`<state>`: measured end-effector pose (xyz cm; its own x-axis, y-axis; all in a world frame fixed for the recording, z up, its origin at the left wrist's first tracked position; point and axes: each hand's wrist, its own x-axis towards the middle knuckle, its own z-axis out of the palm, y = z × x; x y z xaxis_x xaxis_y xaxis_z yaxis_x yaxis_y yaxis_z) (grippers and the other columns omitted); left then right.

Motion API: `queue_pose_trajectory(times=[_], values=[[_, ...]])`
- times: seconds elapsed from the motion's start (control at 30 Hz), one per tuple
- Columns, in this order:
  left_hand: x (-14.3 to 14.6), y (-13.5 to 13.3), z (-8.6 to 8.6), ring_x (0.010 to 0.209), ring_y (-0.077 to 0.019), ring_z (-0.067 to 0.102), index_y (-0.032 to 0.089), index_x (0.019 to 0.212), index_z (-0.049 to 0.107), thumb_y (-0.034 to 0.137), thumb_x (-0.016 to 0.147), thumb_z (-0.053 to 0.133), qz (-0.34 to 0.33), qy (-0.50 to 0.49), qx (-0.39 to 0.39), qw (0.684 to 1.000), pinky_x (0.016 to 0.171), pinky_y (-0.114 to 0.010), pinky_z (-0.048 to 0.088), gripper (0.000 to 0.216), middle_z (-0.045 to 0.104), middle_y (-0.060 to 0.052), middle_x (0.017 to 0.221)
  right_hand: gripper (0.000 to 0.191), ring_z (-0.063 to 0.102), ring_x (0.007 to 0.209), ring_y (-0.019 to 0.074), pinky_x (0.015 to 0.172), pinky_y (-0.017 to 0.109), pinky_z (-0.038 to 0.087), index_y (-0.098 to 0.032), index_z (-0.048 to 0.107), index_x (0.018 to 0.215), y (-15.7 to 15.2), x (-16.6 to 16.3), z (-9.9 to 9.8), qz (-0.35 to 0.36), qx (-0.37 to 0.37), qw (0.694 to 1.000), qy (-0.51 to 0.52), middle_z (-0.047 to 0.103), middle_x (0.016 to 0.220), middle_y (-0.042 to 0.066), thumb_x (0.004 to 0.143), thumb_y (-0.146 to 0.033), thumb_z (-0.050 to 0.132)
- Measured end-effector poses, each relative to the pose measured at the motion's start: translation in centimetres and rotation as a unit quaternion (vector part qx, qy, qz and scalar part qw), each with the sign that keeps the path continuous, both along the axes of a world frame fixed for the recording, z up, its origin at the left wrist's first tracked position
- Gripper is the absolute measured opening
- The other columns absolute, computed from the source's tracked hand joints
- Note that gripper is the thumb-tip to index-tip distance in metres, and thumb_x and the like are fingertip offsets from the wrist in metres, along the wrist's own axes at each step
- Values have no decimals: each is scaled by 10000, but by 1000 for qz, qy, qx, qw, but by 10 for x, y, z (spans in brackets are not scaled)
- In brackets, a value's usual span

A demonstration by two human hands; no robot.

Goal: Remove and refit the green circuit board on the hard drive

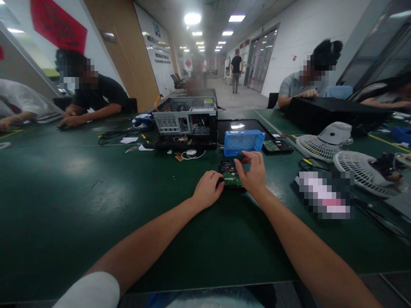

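A small black drive with a green circuit board lies on the green table in front of me. My left hand rests on its left edge and holds it down. My right hand is over its right side, fingers pinched on a small dark tool or part at the top; I cannot tell which. A blue plastic box stands just behind the drive.
An open computer case sits behind, with cables and small parts around it. A second circuit board lies right of the blue box. Fan grilles lie at right. Other people sit at both sides of the table.
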<state>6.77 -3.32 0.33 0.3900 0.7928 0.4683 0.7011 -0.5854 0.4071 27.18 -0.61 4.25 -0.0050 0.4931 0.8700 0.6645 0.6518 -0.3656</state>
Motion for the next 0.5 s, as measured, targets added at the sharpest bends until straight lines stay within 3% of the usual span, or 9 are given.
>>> queue_pose_trajectory(times=[0.33, 0.5], values=[[0, -1, 0, 1081, -261, 570, 193, 1157, 619, 244, 952, 576, -9, -8, 13, 1000, 967, -448, 512, 216, 627, -90, 1119, 350, 629, 1145, 278, 866, 463, 608, -215, 535, 1282, 3, 2, -3, 24, 14, 1000, -5, 593, 1302, 159, 944, -268, 607], [0, -1, 1, 1086, -257, 569, 196, 1154, 637, 222, 940, 589, -19, -13, 22, 1000, 962, -444, 517, 222, 626, -91, 1114, 312, 673, 1087, 261, 835, 438, 620, -230, 546, 1218, 5, 2, -4, 18, 11, 1000, 14, 647, 1268, 131, 934, -314, 645]])
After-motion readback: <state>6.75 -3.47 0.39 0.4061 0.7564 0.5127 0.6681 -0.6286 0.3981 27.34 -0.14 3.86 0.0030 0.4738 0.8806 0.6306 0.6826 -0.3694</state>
